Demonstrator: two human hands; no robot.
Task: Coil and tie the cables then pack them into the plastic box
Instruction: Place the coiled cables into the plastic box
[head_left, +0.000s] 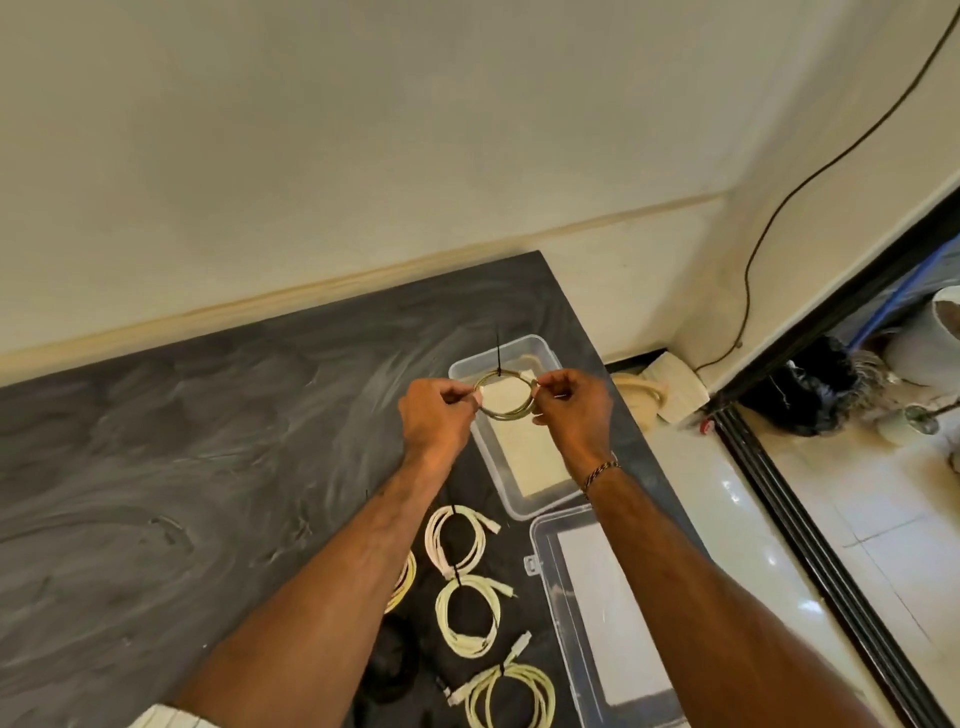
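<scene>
Presently: coiled cable held over the open plastic box.

Both hands pinched opposite sides of the coiled cable (505, 396), the left hand (435, 415) at its left edge and the right hand (570, 410) at its right, which kept the loops from springing apart. A black tie (498, 353) stood up from the coil's far side, its tail untrimmed. The coil hung directly above the plastic box (511, 499), apparently for lowering in. Three tied coils (470, 618) lay on the dark table (208, 441) near the person, beside the box lid (597, 623), seemingly awaiting packing.
</scene>
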